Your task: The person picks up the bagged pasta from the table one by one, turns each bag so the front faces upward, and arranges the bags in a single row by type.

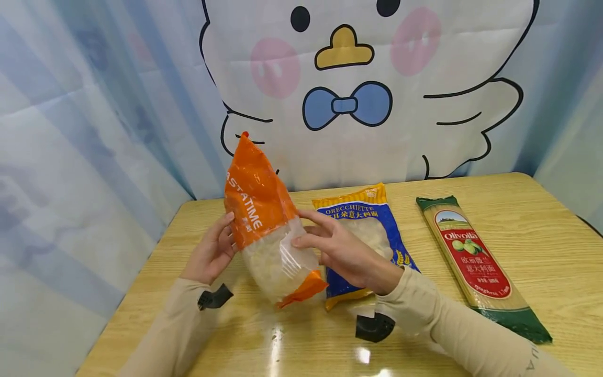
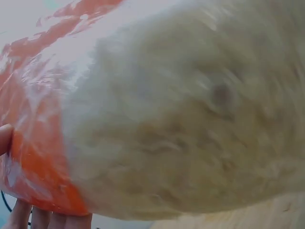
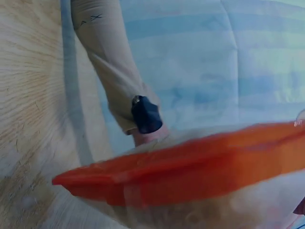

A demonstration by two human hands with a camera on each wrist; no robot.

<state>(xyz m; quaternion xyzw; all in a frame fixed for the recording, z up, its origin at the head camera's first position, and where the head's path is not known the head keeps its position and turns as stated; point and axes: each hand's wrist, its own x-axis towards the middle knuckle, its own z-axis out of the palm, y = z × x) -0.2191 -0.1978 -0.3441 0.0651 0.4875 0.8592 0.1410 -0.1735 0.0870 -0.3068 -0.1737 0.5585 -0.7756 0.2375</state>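
An orange-and-clear pasta bag (image 1: pixel 268 228) with pale pasta in its clear part is held tilted between both hands, its top leaning left. My left hand (image 1: pixel 212 254) grips the left edge around the orange part, thumb in front; in the left wrist view its fingers (image 2: pixel 52 220) reach under the bag (image 2: pixel 176 124). On the other side my right hand (image 1: pixel 346 248) pinches the clear part, thumb on the front and the other fingers partly hidden behind. The right wrist view shows the bag's orange end seam (image 3: pixel 181 167) close up.
Behind the right hand lies a blue-and-yellow orecchiette bag (image 1: pixel 398 230) on the wooden table (image 1: pixel 509 209). Farther right is a long green-and-red spaghetti pack (image 1: pixel 480 262), lying at a slant. A curtain printed with a cartoon bird (image 1: pixel 344 141) hangs along the table's back edge.
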